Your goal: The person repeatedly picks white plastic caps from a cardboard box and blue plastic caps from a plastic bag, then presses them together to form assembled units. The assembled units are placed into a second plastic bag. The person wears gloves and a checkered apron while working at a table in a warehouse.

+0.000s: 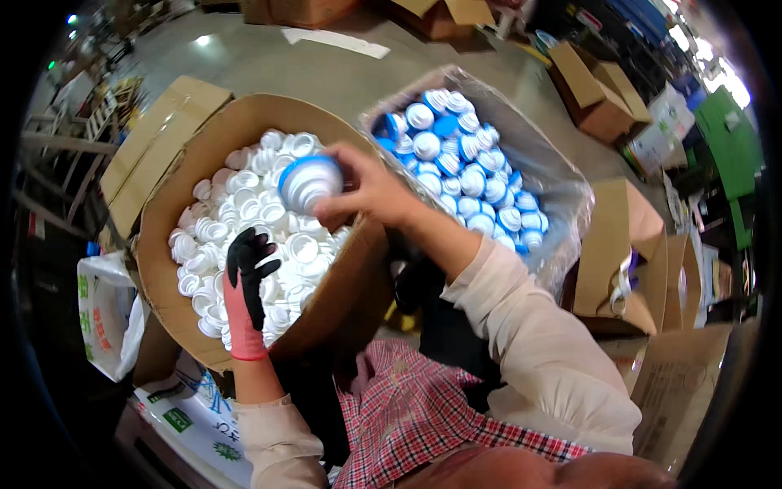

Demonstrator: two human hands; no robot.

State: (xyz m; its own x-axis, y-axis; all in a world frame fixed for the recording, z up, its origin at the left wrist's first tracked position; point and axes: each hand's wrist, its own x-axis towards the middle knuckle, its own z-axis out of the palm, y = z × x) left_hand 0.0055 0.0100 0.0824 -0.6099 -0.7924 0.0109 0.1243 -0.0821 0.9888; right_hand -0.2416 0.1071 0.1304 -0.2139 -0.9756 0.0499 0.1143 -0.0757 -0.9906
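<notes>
My right hand, bare, grips a ribbed blue-and-white cap by its right side, raised over the left box. A pink and black glove covers my left hand; its fingers are spread and curve a little above the heap of loose white ribbed caps, with nothing visible in them. Those caps fill a large open cardboard box. To the right, a box lined with clear plastic contains many blue-and-white caps like the held one.
An open cardboard flap sticks out at the left box's far left. A white plastic bag hangs at its near left. More cardboard cartons stand to the right, and another open carton sits farther back on the grey floor.
</notes>
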